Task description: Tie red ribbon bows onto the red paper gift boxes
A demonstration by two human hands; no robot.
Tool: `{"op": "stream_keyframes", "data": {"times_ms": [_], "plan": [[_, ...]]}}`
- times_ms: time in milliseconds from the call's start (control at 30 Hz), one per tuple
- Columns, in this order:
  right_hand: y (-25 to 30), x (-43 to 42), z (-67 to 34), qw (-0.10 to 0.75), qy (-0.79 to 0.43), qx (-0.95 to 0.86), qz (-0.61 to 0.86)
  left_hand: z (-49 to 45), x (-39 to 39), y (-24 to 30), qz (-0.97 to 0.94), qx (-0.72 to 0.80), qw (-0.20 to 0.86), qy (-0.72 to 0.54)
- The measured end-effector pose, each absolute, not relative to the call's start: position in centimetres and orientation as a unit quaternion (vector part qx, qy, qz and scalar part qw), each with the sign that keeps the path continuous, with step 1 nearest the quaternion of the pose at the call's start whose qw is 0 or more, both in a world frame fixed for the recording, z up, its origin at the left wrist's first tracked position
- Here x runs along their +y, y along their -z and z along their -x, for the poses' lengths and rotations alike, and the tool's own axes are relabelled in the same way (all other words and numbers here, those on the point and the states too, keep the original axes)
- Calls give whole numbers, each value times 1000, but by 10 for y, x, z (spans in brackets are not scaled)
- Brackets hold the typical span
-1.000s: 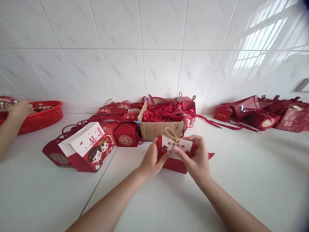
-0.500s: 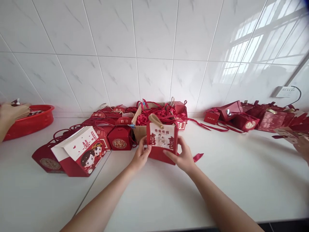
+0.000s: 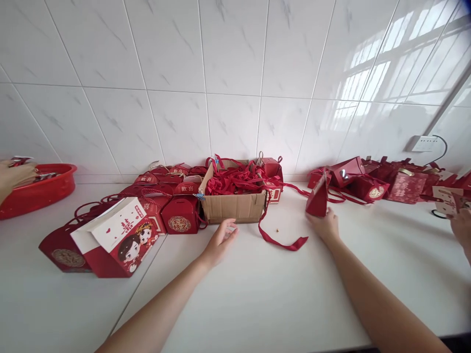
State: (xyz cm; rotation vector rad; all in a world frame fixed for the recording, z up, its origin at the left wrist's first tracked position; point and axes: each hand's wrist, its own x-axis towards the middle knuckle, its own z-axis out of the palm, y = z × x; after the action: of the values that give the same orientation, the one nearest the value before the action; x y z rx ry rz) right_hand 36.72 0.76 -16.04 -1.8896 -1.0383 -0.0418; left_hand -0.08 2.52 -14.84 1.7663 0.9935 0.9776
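My right hand (image 3: pixel 326 225) grips a small red gift box (image 3: pixel 318 198) by its lower part, near the right-hand group of boxes; its narrow side faces me. My left hand (image 3: pixel 221 242) holds nothing, its fingers loosely curved and apart, just in front of a cardboard box (image 3: pixel 235 208). That carton is filled with red ribbons (image 3: pixel 235 177). One ribbon end (image 3: pixel 285 244) trails over its right side onto the white table. A tiny gold-coloured bit (image 3: pixel 277 230) lies between my hands.
Left of the carton stand many red gift boxes (image 3: pixel 181 215) and a white-and-red box with cartoon figures (image 3: pixel 127 235). More red boxes (image 3: pixel 368 186) line the wall at right. A red basin (image 3: pixel 47 189) has another person's hand over it; another hand (image 3: pixel 461 225) holds a card-like piece at far right.
My right hand has carried the red gift box from the middle to the right and turned it. My left hand has let go of it and stays near the carton.
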Motion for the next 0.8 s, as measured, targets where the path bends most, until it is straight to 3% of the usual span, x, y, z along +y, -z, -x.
{"op": "stream_keyframes", "data": {"times_ms": [233, 433, 800], "plan": [[185, 10, -375, 388, -58, -460, 797, 2, 29, 144, -706, 403, 457, -360], [185, 8, -374, 350, -57, -503, 788, 0, 26, 145, -745, 400, 419, -331], [169, -5, -325, 378, -91, -608, 692, 2, 11, 146, -832, 355, 310, -290]]}}
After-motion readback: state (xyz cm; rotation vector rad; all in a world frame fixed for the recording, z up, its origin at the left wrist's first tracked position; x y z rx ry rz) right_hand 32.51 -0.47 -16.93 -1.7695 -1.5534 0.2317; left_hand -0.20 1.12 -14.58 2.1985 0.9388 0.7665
